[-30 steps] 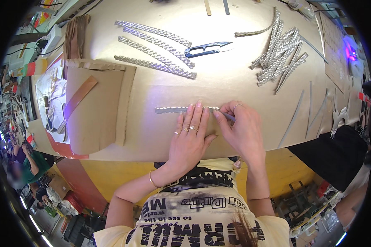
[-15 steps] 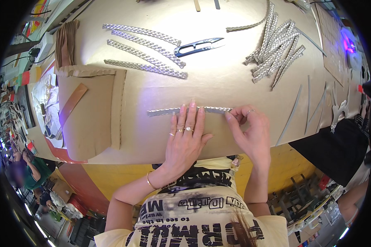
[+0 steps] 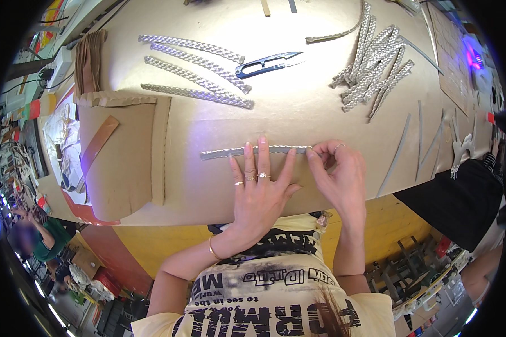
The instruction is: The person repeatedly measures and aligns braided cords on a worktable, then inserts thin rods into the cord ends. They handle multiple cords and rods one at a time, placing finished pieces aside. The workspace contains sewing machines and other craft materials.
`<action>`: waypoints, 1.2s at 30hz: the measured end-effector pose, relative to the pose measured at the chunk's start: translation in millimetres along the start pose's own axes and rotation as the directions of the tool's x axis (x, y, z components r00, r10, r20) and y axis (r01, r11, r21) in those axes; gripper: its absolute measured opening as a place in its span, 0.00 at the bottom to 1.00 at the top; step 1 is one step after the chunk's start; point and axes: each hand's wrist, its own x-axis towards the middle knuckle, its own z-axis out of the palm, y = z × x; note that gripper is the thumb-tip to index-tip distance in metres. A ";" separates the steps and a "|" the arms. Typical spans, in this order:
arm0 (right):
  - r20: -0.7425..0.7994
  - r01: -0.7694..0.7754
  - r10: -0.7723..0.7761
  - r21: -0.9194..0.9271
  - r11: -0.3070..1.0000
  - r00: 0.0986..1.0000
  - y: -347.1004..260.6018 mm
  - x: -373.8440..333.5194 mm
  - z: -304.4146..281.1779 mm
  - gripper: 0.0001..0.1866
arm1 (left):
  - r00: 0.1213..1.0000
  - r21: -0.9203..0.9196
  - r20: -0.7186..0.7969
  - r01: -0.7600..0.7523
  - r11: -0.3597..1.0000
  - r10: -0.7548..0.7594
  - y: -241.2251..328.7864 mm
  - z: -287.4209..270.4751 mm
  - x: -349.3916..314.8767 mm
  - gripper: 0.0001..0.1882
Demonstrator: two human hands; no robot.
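Note:
A braided grey strap [image 3: 222, 153] with a flat grey strip along it lies crosswise on the table in front of me. My left hand [image 3: 260, 196] rests over its middle, fingers spread and fingertips pressing on it. At the strap's right end, my right hand [image 3: 340, 175] pinches the tip between thumb and forefinger. Beyond my hands lies a pair of thread snips [image 3: 269, 64] with dark handles. Several braided straps [image 3: 194, 74] are laid out to the left of the snips, and a heap of more braided straps [image 3: 371, 64] sits to their right.
A brown padded leather piece [image 3: 126, 157] with a tan strip [image 3: 101, 143] on it stands at the left. Thin grey strips [image 3: 396, 154] lie at the right, near a black cloth [image 3: 455, 202] over the table's edge. A co-worker [image 3: 45, 236] is far left.
My left hand's fingers have spread wider, and the hand has shifted slightly right along the strap. My right hand keeps its pinch at the right end.

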 end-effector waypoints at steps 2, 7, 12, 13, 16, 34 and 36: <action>0.016 -0.049 0.048 0.024 0.999 0.999 0.5 0.1 0.6 0.07 | 0.999 0.023 -0.037 0.016 1.000 -0.016 5.7 2.3 2.3 0.36; -0.068 -0.140 0.142 0.039 0.989 0.987 7.4 -6.3 -2.2 0.10 | 0.999 0.133 -0.029 0.045 0.990 -0.041 13.3 0.3 3.0 0.38; -0.165 -0.011 0.023 0.073 0.997 0.986 17.6 -13.0 -3.2 0.08 | 0.994 0.036 0.085 -0.068 0.997 0.064 12.9 -0.7 4.5 0.39; -0.166 -0.003 0.014 0.067 0.998 0.986 18.8 -13.6 -2.8 0.08 | 0.993 -0.009 0.085 -0.076 0.997 0.076 12.0 0.0 5.7 0.39; -0.160 -0.010 0.021 0.073 0.997 0.987 19.3 -14.3 -1.6 0.07 | 0.991 -0.109 0.084 -0.094 0.990 0.104 8.9 1.1 8.8 0.40; -0.116 -0.173 0.172 0.005 0.985 0.978 5.7 -12.1 4.2 0.06 | 0.991 -0.159 0.099 -0.076 0.984 0.093 13.6 3.2 8.1 0.37; -0.122 -0.171 0.167 -0.024 0.985 0.978 5.4 -12.0 5.1 0.07 | 0.992 -0.161 0.097 -0.069 0.985 0.085 13.6 3.0 8.0 0.37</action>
